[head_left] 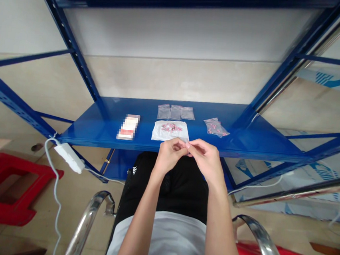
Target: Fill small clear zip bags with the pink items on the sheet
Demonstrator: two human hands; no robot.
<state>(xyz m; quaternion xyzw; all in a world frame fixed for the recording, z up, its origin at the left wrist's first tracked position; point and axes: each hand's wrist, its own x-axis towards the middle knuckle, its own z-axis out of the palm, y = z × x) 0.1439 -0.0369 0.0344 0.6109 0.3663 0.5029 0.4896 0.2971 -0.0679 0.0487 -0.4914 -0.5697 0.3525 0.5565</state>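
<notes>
At the front edge of the blue shelf (105, 117), my left hand (171, 153) and my right hand (205, 157) meet fingertip to fingertip. Both are closed in a pinch; whatever they hold is too small and too covered to name. Just beyond them lies a white cloth or paper sheet (158, 132) bearing a pile of small pink and dark pieces (171, 127). Behind it, clear zip bags (176, 112) lie in a row. To the right, overlapping clear bags with pink pieces inside (215, 128) rest on the shelf.
A blurred-out pale and red item (128, 126) lies on the shelf's left. A white power strip (69, 158) hangs at the left front corner. Blue uprights (75, 54) frame the shelf. Chrome armrests (85, 223) flank my lap, and a red stool (10, 188) stands at left.
</notes>
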